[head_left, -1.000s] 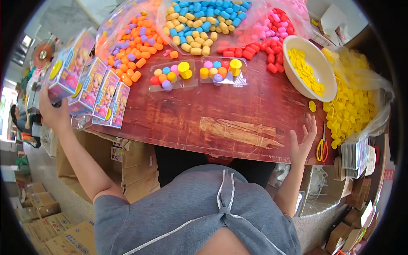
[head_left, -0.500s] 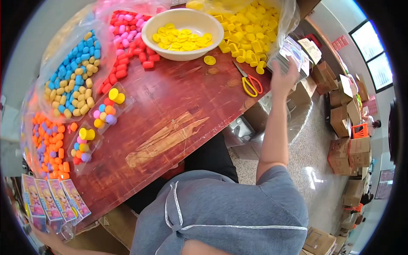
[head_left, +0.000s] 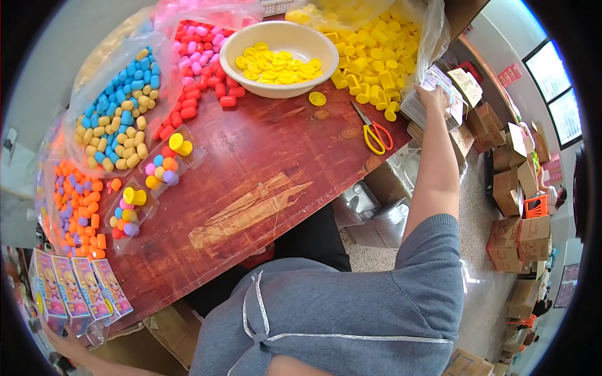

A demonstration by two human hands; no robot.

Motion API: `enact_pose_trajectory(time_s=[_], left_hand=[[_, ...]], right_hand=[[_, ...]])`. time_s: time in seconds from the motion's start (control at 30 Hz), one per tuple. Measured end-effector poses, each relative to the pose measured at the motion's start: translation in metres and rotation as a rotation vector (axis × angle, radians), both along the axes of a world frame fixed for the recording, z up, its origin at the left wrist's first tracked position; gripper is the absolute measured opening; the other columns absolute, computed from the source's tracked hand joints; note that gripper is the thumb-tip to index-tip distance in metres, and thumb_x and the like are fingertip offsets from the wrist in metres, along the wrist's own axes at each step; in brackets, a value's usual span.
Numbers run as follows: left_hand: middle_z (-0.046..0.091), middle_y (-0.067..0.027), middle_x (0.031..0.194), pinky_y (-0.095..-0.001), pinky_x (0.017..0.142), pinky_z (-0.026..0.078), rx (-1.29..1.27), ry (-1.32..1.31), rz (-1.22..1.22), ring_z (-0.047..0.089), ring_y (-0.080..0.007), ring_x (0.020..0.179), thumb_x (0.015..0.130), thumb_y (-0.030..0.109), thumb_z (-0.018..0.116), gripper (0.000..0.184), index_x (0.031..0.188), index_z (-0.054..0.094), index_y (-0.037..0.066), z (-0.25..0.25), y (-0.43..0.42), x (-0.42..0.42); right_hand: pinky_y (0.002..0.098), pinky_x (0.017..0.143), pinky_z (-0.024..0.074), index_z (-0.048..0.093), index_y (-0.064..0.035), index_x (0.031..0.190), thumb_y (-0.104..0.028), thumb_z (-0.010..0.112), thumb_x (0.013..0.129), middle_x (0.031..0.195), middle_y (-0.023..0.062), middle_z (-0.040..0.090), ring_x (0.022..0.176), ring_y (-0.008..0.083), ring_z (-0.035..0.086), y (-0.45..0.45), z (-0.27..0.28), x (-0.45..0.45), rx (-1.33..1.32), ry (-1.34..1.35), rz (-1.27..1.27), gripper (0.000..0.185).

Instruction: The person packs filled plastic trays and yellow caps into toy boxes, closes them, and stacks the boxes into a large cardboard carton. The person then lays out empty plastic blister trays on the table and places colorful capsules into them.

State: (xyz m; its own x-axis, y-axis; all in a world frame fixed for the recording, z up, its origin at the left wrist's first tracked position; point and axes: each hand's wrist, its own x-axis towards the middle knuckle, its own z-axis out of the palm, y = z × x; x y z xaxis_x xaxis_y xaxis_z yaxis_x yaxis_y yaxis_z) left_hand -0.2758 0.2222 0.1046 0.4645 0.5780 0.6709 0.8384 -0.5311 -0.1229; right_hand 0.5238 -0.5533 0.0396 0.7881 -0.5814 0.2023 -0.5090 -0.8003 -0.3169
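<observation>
At the table's right edge, my right hand [head_left: 436, 100] reaches onto a thick stack of printed cards [head_left: 421, 111], its fingers bent over the top cards. How many cards it grips cannot be made out. My left hand [head_left: 61, 343] is low at the far left, by the lower ends of several fanned picture cards [head_left: 80, 285] with clear plastic blisters under them; its fingers are partly hidden. Two clear blister trays [head_left: 149, 199] lie on the table, with small coloured pieces and a yellow cup [head_left: 134, 196] in view.
A white bowl [head_left: 229, 59] holds yellow discs. Around it lie yellow pieces [head_left: 376, 56], red and pink pieces [head_left: 188, 100], blue and tan pieces [head_left: 119, 119], and orange and purple pieces [head_left: 81, 207]. Scissors [head_left: 374, 133] lie near the right edge. Cartons [head_left: 533, 238] stand beyond.
My right hand has gone from spread above the card stack to bent fingers on it. The view has shifted slightly, and my left hand stays by the fanned cards.
</observation>
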Motion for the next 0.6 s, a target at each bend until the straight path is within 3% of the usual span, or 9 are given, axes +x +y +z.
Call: enact_pose_trajectory(time_s=[0.27,0.37,0.43,0.47,0.5,0.57,0.6], left_hand=[[0.049,-0.0183,0.140,-0.0431,0.104,0.041,0.111,0.077,-0.056,0.050,-0.0372,0.123,0.075,0.000,0.066,0.079,0.148,0.037,0.012,-0.007,0.020,-0.016],[0.051,-0.0194,0.137,-0.0430,0.101,0.043,0.229,0.123,0.027,0.051,-0.0365,0.121,0.076,0.002,0.067,0.072,0.144,0.043,0.010,0.004,0.014,-0.011],[0.054,-0.0205,0.133,-0.0429,0.098,0.045,0.346,0.170,0.116,0.052,-0.0358,0.118,0.077,0.004,0.068,0.065,0.140,0.048,0.008,0.010,0.003,-0.004],[0.054,-0.0205,0.133,-0.0429,0.098,0.045,0.344,0.174,0.124,0.052,-0.0358,0.118,0.077,0.004,0.068,0.065,0.140,0.048,0.008,0.013,-0.011,0.009],[0.056,-0.0208,0.129,-0.0421,0.096,0.046,0.462,0.042,0.103,0.054,-0.0347,0.114,0.078,0.006,0.068,0.060,0.136,0.051,0.006,0.019,-0.037,0.034],[0.059,-0.0213,0.122,-0.0405,0.092,0.049,0.703,-0.209,0.074,0.058,-0.0325,0.106,0.080,0.009,0.069,0.050,0.128,0.058,0.003,0.027,-0.085,0.079],[0.061,-0.0216,0.118,-0.0397,0.090,0.050,0.829,-0.328,0.064,0.060,-0.0314,0.102,0.080,0.010,0.070,0.045,0.124,0.061,0.001,0.027,-0.096,0.084]], right_hand=[[0.0666,0.103,0.0282,0.043,-0.0217,0.145,-0.057,0.074,0.068,0.150,0.0161,0.035,0.135,0.0419,0.031,-0.020,0.005,-0.010,0.128,-0.032,-0.030,0.090],[0.0627,0.104,0.0316,0.046,-0.0222,0.143,-0.054,0.075,0.066,0.148,0.0165,0.037,0.135,0.0423,0.031,-0.005,0.036,-0.045,0.126,-0.133,-0.046,0.088],[0.0535,0.103,0.0381,0.050,-0.0221,0.140,-0.054,0.076,0.065,0.145,0.0191,0.040,0.132,0.0409,0.036,-0.010,0.049,-0.058,0.341,-0.344,-0.107,0.086],[0.0436,0.099,0.0441,0.052,-0.0152,0.139,-0.048,0.078,0.067,0.138,0.0211,0.048,0.122,0.0373,0.048,-0.014,0.054,-0.071,0.428,-0.434,-0.101,0.083],[0.0371,0.092,0.0485,0.048,-0.0068,0.140,-0.035,0.074,0.077,0.129,0.0191,0.054,0.110,0.0316,0.056,-0.026,0.047,-0.083,0.708,-0.665,0.122,0.074],[0.0284,0.081,0.0486,0.048,-0.0021,0.136,-0.022,0.062,0.088,0.114,0.0132,0.059,0.099,0.0214,0.058,-0.039,0.045,-0.115,1.126,-0.772,0.403,0.053],[0.0225,0.073,0.0447,0.050,-0.0043,0.131,-0.015,0.051,0.093,0.102,0.0092,0.059,0.090,0.0140,0.055,-0.011,0.056,-0.158,1.244,-0.725,0.517,0.039]])
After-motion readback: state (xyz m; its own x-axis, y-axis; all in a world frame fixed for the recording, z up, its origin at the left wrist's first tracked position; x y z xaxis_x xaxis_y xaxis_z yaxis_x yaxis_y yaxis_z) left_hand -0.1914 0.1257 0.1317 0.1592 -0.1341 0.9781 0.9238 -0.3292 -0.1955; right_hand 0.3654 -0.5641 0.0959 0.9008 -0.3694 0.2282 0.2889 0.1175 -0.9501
